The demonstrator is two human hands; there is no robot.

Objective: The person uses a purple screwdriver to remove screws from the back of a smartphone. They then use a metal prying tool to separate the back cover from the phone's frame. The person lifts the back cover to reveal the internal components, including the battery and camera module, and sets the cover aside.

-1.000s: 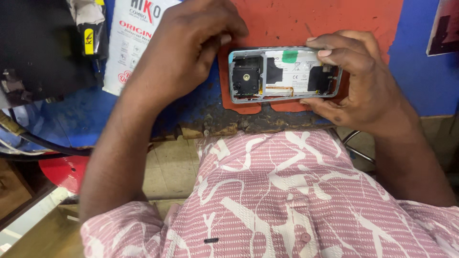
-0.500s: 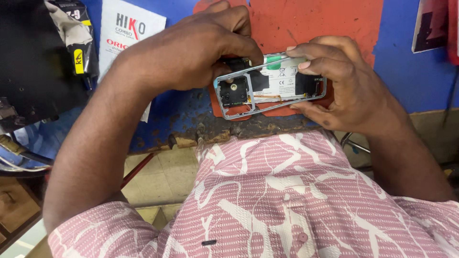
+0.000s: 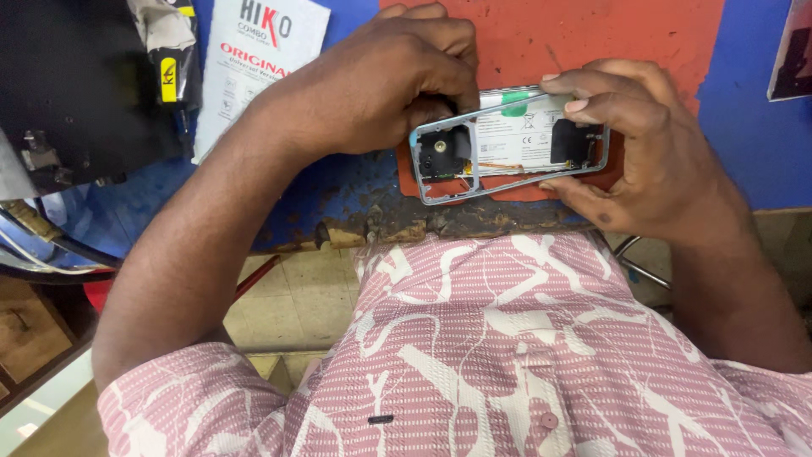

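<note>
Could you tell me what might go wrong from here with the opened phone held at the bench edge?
The opened phone is held tilted over the worn front edge of the bench, gripped only at its ends by the left hand and right hand, so a slip could drop it toward the floor. Its battery and thin wires lie exposed, and the left fingers pressing near the camera end could strain them.

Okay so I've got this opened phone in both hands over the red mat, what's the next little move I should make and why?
Probably keep the right hand clamped on the opened phone and work the left hand fingertips gently at the camera end. The phone is tilted, held above the red mat, with its insides exposed, so a steady grip matters.
</note>
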